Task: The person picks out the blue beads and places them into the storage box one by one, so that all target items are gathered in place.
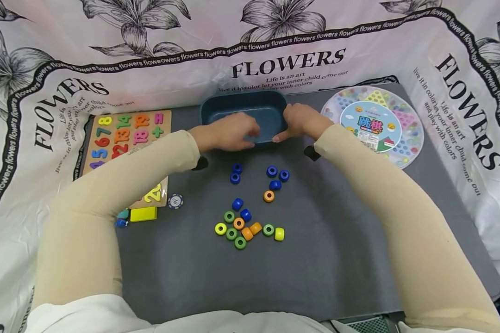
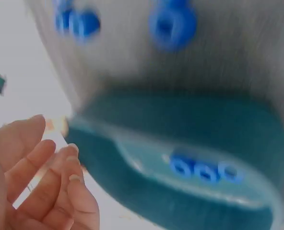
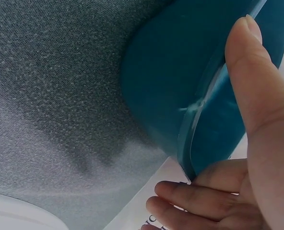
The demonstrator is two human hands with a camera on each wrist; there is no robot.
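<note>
My right hand (image 1: pixel 302 121) grips the right end of a dark teal plastic tub (image 1: pixel 243 97); in the right wrist view the thumb (image 3: pixel 247 57) lies along its rim. Over the tub's front edge hovers my left hand (image 1: pixel 233 131), slightly blurred, its fingers loosely bent with nothing visible between them. Inside the tub, the left wrist view shows several blue beads (image 2: pixel 206 172). In front of it on the grey table lie more blue beads (image 1: pixel 271 171), beside an orange bead (image 1: pixel 268 196). Nearer to me is a cluster with green beads (image 1: pixel 231 234) and yellow beads (image 1: pixel 221 229).
At the left lies a wooden number board (image 1: pixel 162 148), with a poker chip (image 1: pixel 176 201) and a yellow block (image 1: pixel 143 214) by its near edge. A round, packaged board game (image 1: pixel 371 125) is at the back right. Flower-printed cloth (image 1: pixel 183 74) hangs behind the table.
</note>
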